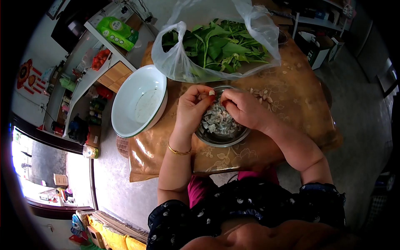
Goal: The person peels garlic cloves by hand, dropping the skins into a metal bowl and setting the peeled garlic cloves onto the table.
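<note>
Over a round metal bowl (223, 143) on the table, my left hand (195, 103) pinches a small pale piece (211, 92) between thumb and fingertips. My right hand (241, 107) is close beside it, above the bowl's right part, with its fingers bent together; whatever they hold is hidden. Grey-white shell-like scraps (218, 121) lie in the bowl under both hands. Several small pale pieces (262, 95) are on the table just behind my right hand.
A white enamel basin (143, 100) stands at the table's left edge. An open plastic bag (183, 66) with green leafy vegetables (221, 46) lies at the back of the brown-covered table (304, 108). Shelves (114, 56) stand beyond, at the left.
</note>
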Motion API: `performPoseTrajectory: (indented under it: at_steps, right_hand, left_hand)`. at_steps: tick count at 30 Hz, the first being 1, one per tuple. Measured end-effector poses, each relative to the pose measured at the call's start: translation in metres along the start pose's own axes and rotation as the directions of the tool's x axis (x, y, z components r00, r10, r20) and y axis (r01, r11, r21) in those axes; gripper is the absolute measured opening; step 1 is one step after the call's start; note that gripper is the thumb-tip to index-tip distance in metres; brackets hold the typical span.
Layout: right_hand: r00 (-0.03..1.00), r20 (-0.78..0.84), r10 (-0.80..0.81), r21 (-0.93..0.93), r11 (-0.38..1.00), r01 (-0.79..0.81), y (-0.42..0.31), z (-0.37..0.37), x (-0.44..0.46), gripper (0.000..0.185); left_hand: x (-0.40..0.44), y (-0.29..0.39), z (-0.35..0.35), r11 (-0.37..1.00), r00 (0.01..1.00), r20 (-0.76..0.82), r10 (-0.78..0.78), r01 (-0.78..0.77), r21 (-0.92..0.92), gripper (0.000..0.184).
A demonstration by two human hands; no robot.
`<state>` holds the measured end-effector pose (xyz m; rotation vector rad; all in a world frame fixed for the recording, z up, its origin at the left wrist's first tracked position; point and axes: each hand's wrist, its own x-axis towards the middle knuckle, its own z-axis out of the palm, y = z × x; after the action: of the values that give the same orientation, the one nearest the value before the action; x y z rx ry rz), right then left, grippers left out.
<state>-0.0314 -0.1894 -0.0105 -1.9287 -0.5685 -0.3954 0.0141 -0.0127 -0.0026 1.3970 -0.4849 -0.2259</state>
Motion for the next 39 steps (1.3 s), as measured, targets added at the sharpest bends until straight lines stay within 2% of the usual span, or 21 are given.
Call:
performPoseTrajectory:
  at_steps: [2,5,8,13,16,19,25,28,31,39]
  right_hand:
    - [0.999,0.034,0.041,0.019,0.999,-0.042,-0.006,-0.004,0.001,0.010]
    - [0.994,0.000,0.105,0.103,0.989,-0.104,-0.005,-0.003,0.001,0.009]
    - [0.992,-0.020,0.123,0.151,0.981,-0.118,-0.004,-0.002,0.001,0.010]
    - [0.994,-0.031,0.105,0.130,0.986,-0.100,-0.001,-0.001,0.001,0.011]
    - [0.993,-0.020,0.119,0.108,0.987,-0.116,0.002,0.000,0.000,0.009]
    - [0.993,-0.020,0.118,0.081,0.990,-0.116,0.003,0.000,0.000,0.009]
    - [0.993,-0.024,0.115,0.027,0.993,-0.114,0.005,0.000,0.000,0.009]
    - [0.992,-0.020,0.125,0.028,0.992,-0.125,0.003,0.000,0.000,0.009]
    - [0.993,-0.026,0.117,0.021,0.993,-0.116,0.005,0.001,-0.001,0.008]
    - [0.996,-0.049,0.080,-0.045,0.996,-0.082,0.004,0.003,-0.002,0.009]
  left_hand:
    - [0.000,-0.002,-0.001,0.997,0.999,0.016,0.033,-0.034,0.062,0.018]
    - [-0.002,-0.003,0.003,0.987,0.998,0.021,0.065,-0.067,0.143,0.019]
    - [-0.003,-0.002,0.007,0.969,0.998,0.008,0.069,-0.069,0.237,0.019]
    - [-0.005,0.001,0.013,0.908,0.992,-0.007,0.130,-0.116,0.402,0.019]
    - [-0.005,-0.002,0.012,0.912,0.995,-0.009,0.102,-0.090,0.400,0.019]
    - [-0.005,-0.005,0.012,0.896,0.989,0.000,0.148,-0.134,0.424,0.020]
    - [-0.007,0.000,0.014,0.761,0.959,0.068,0.275,-0.260,0.594,0.019]
    - [-0.007,0.002,0.013,0.722,0.956,0.088,0.281,-0.271,0.636,0.019]
    - [-0.009,-0.002,0.013,0.746,0.972,0.076,0.221,-0.219,0.630,0.019]
    - [-0.011,0.001,0.018,0.624,0.941,0.160,0.298,-0.319,0.714,0.019]
